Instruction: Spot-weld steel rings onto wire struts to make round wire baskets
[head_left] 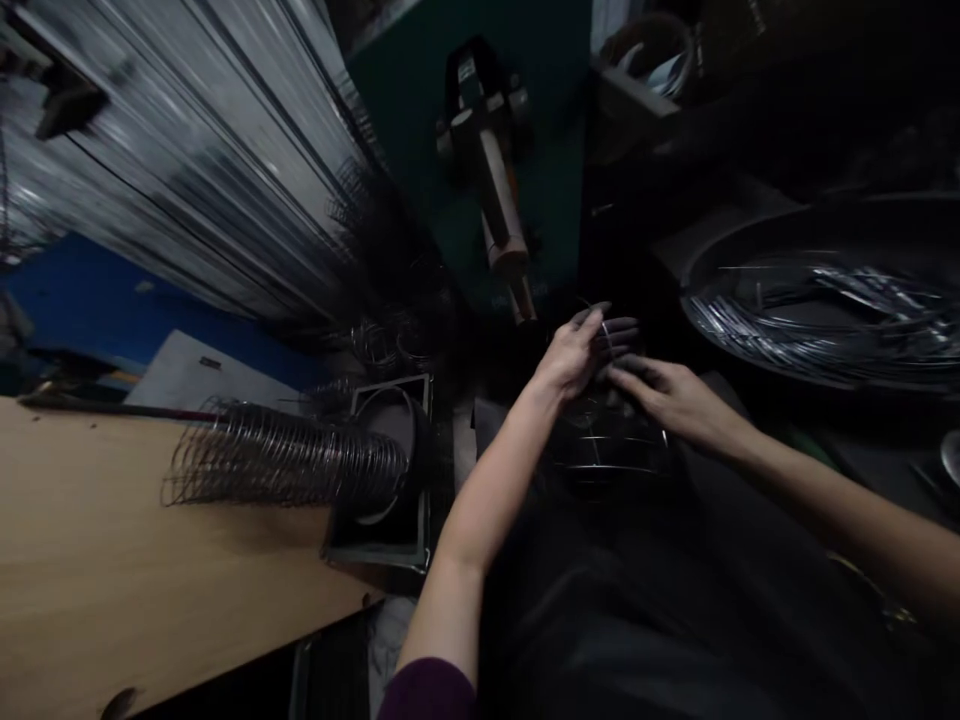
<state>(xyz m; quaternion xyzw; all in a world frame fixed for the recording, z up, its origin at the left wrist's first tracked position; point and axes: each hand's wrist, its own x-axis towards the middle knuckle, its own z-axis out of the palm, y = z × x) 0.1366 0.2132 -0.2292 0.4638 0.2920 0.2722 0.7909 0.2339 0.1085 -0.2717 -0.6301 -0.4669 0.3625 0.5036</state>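
Note:
Both my hands are close together in front of my dark-clad lap. My left hand (579,352) has its thumb and darkened fingers closed on a thin metal wire (607,336). Just to the right, my right hand (675,398) pinches at the lower end of that wire with thumb and fingertips. Below them lies a curved wire frame (596,455) with crossing bars; whether the held wire belongs to it, I cannot tell. Ahead of the left hand, a green machine (551,210) carries a pale rod-like electrode (504,215) that points down toward me.
To the right stands a wide dark basin (705,335) with many cut wires (795,345). At left, stacked wire rings (289,460) hang along a rod by a square metal frame (379,553), over a wooden board (90,580). A blue panel (97,295) and long metal rods (247,130) lie beyond.

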